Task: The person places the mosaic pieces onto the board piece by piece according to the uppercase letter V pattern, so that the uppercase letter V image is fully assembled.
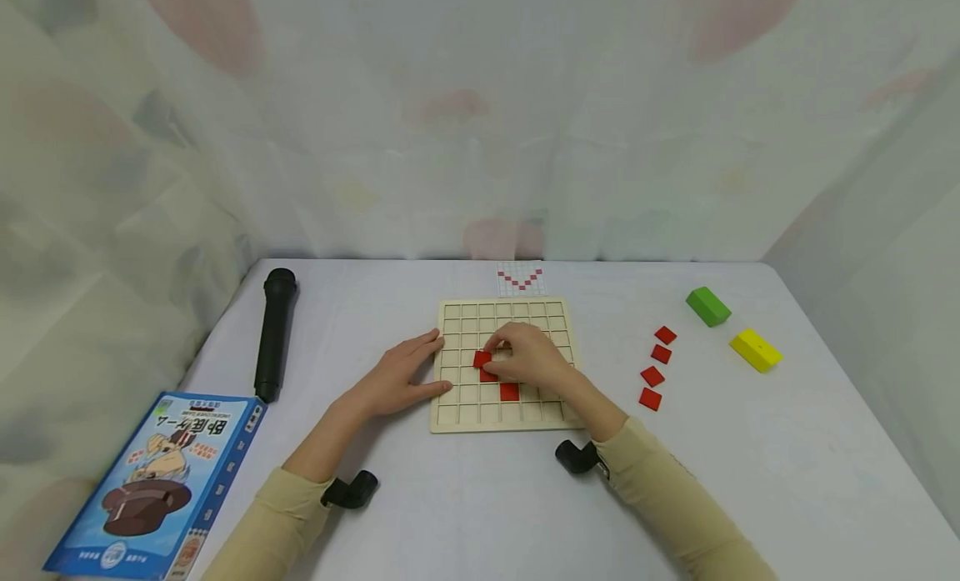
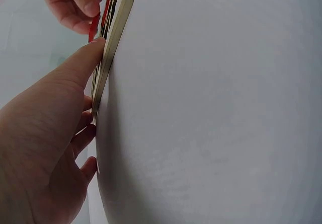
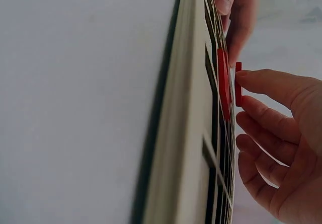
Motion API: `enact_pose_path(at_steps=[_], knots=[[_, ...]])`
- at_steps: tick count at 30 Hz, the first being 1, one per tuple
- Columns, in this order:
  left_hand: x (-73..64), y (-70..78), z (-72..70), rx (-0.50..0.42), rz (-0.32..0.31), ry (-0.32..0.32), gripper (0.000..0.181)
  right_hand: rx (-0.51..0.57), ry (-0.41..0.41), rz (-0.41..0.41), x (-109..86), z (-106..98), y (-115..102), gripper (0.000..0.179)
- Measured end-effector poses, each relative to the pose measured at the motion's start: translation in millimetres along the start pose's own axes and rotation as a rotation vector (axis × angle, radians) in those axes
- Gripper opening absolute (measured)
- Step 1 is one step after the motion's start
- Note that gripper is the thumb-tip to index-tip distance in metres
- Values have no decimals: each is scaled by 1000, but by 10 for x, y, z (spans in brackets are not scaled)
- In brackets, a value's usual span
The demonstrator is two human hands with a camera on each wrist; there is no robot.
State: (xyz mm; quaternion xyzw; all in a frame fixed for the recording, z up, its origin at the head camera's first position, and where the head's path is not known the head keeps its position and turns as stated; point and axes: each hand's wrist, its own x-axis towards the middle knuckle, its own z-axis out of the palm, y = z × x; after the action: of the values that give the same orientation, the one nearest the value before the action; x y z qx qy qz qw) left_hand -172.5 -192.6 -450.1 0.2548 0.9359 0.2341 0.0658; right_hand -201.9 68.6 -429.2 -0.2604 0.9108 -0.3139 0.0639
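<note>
A pale wooden grid board (image 1: 457,418) lies on the table, with two red square tiles in its cells; the nearer tile (image 1: 509,392) shows fully. My right hand (image 1: 531,358) is over the board and pinches another red tile (image 1: 482,359) between thumb and fingers. In the right wrist view this held tile (image 3: 239,84) stands just off the grid surface. My left hand (image 1: 401,374) rests at the board's left edge, thumb and fingertips touching it, fingers fairly straight. The left wrist view shows the thumb (image 2: 83,63) against the board's rim.
A small card (image 1: 521,278) with a red V pattern lies behind the board. Several loose red tiles (image 1: 652,376) form a line on the right, near a green block (image 1: 708,306) and a yellow block (image 1: 756,350). On the left are a black microphone (image 1: 275,335) and a blue game box (image 1: 157,481).
</note>
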Motion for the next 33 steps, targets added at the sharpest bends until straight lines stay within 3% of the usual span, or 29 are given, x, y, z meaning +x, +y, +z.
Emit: enact_pose_path(at_steps=[8,19,26,33], knots=[[24,8,7,0,6,-5,82,-31,12,28,128,97,-80,22],[37,20,8,-2,9,-2,81,-19,27,14,102,118,-61,21],[35,11,27,-2,-9,-4,82,80,86,22,-74,-21,67,17],[13,-11,37,2,-15,3,82,113,135,28,-338,-254,367,17]])
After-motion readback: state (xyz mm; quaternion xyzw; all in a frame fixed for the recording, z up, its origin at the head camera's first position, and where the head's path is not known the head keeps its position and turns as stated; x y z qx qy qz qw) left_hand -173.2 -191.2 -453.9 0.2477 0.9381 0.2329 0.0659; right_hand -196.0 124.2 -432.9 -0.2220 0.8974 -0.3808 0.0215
